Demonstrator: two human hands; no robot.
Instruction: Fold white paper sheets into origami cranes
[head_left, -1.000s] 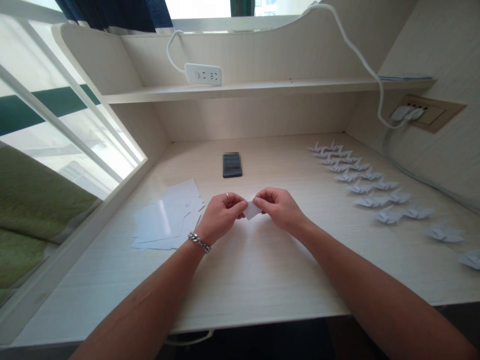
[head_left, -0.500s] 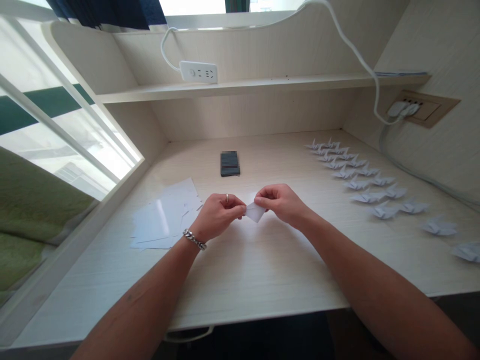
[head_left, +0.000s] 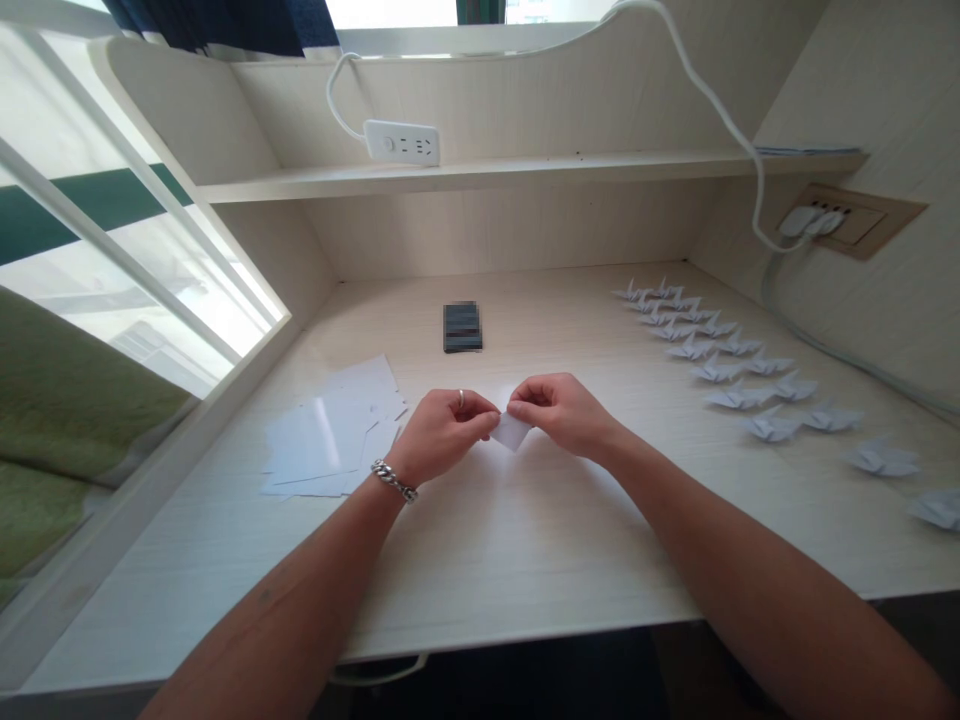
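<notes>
A small folded piece of white paper (head_left: pixel 511 433) hangs just above the pale wooden desk (head_left: pixel 525 530), pinched from both sides. My left hand (head_left: pixel 442 432), with a ring and a metal bracelet, grips its left edge with closed fingers. My right hand (head_left: pixel 564 412) pinches its top right edge, fingertips almost touching those of the left hand. A loose pile of white paper sheets (head_left: pixel 330 432) lies just left of my left hand.
Two rows of several folded paper cranes (head_left: pixel 720 350) run along the right side of the desk. A dark phone (head_left: pixel 462 327) lies at the back centre. A power strip (head_left: pixel 401 143) sits on the shelf, its cable running to a wall socket (head_left: pixel 817 220). A window frame borders the left.
My hands have drawn closer together on the small paper, and more of it is now covered by my fingers. The camera view has shifted slightly.
</notes>
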